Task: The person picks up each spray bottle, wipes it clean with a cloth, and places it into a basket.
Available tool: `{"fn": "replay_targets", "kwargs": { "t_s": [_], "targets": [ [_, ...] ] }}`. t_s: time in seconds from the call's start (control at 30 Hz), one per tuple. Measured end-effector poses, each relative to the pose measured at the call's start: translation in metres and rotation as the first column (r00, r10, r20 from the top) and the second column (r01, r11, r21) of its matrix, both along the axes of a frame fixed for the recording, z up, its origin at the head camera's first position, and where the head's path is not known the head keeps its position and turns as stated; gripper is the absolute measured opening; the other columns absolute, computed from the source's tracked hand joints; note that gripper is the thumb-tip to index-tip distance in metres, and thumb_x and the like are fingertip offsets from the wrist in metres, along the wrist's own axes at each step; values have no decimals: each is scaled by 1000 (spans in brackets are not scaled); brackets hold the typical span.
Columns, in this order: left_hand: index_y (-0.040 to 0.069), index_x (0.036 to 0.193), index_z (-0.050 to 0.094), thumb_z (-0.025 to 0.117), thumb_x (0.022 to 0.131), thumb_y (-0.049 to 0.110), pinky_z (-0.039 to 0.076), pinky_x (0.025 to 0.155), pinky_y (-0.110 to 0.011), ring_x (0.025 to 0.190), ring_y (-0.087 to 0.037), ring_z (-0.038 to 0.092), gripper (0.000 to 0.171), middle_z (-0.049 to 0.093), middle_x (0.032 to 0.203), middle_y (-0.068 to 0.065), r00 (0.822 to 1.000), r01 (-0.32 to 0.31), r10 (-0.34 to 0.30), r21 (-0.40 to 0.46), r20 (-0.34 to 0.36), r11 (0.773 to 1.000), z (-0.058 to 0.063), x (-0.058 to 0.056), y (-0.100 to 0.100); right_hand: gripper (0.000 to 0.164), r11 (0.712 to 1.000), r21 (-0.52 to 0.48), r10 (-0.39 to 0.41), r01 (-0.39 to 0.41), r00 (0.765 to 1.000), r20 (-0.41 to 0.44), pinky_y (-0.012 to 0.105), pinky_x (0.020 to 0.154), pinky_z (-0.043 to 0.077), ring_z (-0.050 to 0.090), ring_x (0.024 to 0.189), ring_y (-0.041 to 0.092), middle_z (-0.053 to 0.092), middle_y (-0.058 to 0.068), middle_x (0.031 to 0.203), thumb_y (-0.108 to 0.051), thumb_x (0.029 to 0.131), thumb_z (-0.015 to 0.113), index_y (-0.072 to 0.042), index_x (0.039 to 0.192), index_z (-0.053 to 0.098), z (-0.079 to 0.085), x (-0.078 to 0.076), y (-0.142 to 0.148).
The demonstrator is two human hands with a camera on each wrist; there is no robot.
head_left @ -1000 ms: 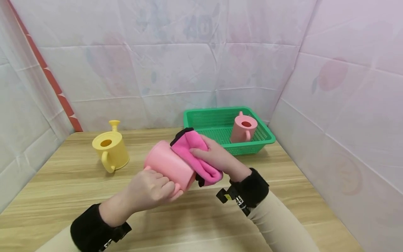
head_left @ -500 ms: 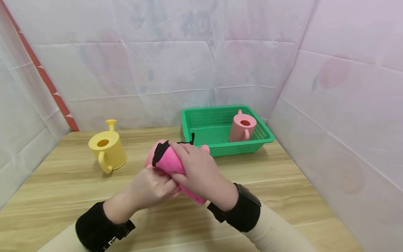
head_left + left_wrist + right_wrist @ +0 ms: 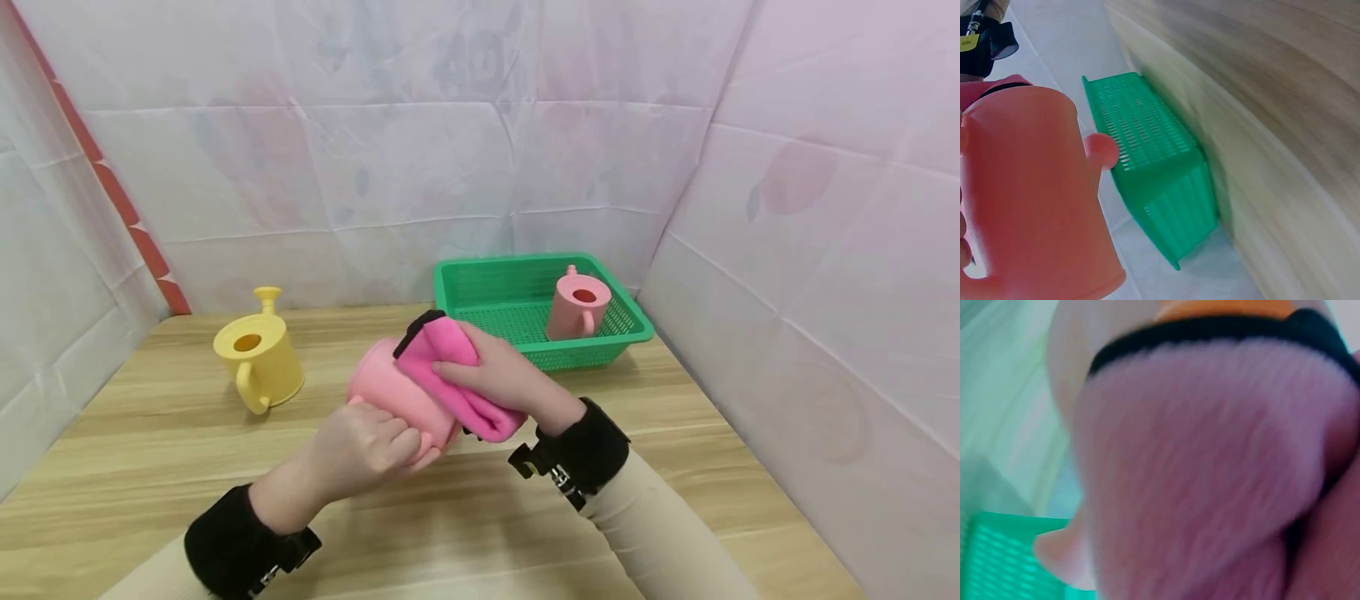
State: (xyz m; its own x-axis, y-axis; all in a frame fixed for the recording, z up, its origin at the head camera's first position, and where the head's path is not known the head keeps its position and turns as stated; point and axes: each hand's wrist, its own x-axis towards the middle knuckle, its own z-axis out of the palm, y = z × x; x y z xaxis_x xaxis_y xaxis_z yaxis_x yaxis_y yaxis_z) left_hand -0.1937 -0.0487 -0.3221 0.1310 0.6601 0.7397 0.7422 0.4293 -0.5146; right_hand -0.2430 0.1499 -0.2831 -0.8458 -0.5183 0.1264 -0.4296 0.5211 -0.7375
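The tabletop point(image 3: 187, 467) is ending toward twelve o'clock at a hanging sheet point(image 3: 390, 183), and its right edge is running beside more sheeting from one toward five. Around the pink can point(image 3: 397, 387) that I am holding, wood is showing toward six and eight, and a strip is lying toward eleven, between the yellow can point(image 3: 273, 367) near ten and the green basket point(image 3: 570, 357) at two.

I am counting three cans: the yellow one standing upright, this tilted pink one, and a second pink can point(image 3: 567, 321) standing inside the right part of the one basket. My left hand point(image 3: 367, 446) is curling round the pink can's handle, above the wood. My right hand point(image 3: 498, 367) is holding the one pink cloth point(image 3: 442, 343) against the can's side, thumb lying across it; the fabric is partly hiding my other fingers.
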Motion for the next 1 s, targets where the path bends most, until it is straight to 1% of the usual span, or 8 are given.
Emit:
{"fn": "replay_targets", "kwargs": {
  "t_s": [0.13, 0.27, 0.53, 0.73, 0.8, 0.9, 0.93, 1.0],
  "targets": [
    [16, 57, 38, 50, 91, 25, 16, 40, -17, 41, -3, 23, 37, 25, 49, 9, 999, -31, 31, -2, 19, 1000, -8, -2, 0, 34, 993, -118, 25, -8, 990, 142, 32, 80, 46, 58, 89, 17, 60, 4, 96, -34, 88, 62, -13, 113, 51, -17, -16, 8],
    [16, 57, 39, 51, 90, 25, 18, 39, -17, 41, -3, 23, 37, 26, 49, 9, 999, -36, 36, -3, 14, 999, -10, -1, 0, 37, 985, -170, 46, -10, 977, 209, 31, 81, 46, 59, 89, 16, 60, 6, 98, -33, 89, 60, -9, 115, 50, -24, -18, 11],
    [15, 54, 34, 55, 87, 24, 18, 41, -17, 40, -4, 25, 41, 27, 47, 7, 997, -9, 13, 60, -72, 998, -6, -1, -2, 34, 983, -179, 43, -37, 999, 30, 35, 82, 45, 57, 93, 17, 58, 5, 97, -30, 89, 61, -12, 116, 48, -2, -1, 11],
    [15, 54, 37, 55, 86, 20, 16, 41, -15, 40, -3, 24, 36, 26, 48, 8, 997, -3, 9, 74, -72, 997, -11, -5, 1, 44, 996, -89, -4, 6, 1000, 23, 32, 81, 45, 55, 95, 15, 58, 3, 103, -30, 88, 62, -16, 127, 45, -6, 2, 9],
    [15, 55, 37, 55, 86, 20, 16, 41, -15, 40, -2, 23, 36, 26, 48, 8, 998, -1, 6, 77, -67, 997, -14, -7, 2, 52, 999, -43, -19, 18, 1000, -21, 32, 78, 47, 56, 91, 15, 60, 3, 101, -29, 87, 64, -17, 134, 42, -7, 6, 6],
    [16, 56, 38, 55, 87, 23, 20, 40, -16, 41, -2, 26, 37, 29, 48, 9, 998, -8, 12, 61, -65, 998, -17, -9, 3, 62, 996, 86, -4, 21, 981, -194, 31, 73, 48, 56, 86, 13, 60, 1, 101, -28, 84, 66, -17, 139, 38, -8, 17, -2],
    [16, 56, 39, 55, 88, 24, 21, 39, -16, 41, -3, 27, 37, 30, 48, 9, 997, -14, 18, 55, -73, 998, -18, -10, 3, 65, 990, 137, 18, 20, 963, -270, 31, 73, 48, 57, 86, 14, 61, 3, 101, -27, 82, 68, -15, 139, 38, -8, 22, -6],
    [15, 58, 43, 54, 89, 26, 27, 39, -19, 42, -4, 31, 35, 35, 49, 9, 995, -16, 20, 43, -93, 999, -20, -12, 3, 67, 971, 236, 73, 34, 899, -432, 33, 75, 49, 58, 90, 16, 61, 5, 104, -29, 80, 69, -10, 137, 41, -8, 32, -14]
  ]
}}
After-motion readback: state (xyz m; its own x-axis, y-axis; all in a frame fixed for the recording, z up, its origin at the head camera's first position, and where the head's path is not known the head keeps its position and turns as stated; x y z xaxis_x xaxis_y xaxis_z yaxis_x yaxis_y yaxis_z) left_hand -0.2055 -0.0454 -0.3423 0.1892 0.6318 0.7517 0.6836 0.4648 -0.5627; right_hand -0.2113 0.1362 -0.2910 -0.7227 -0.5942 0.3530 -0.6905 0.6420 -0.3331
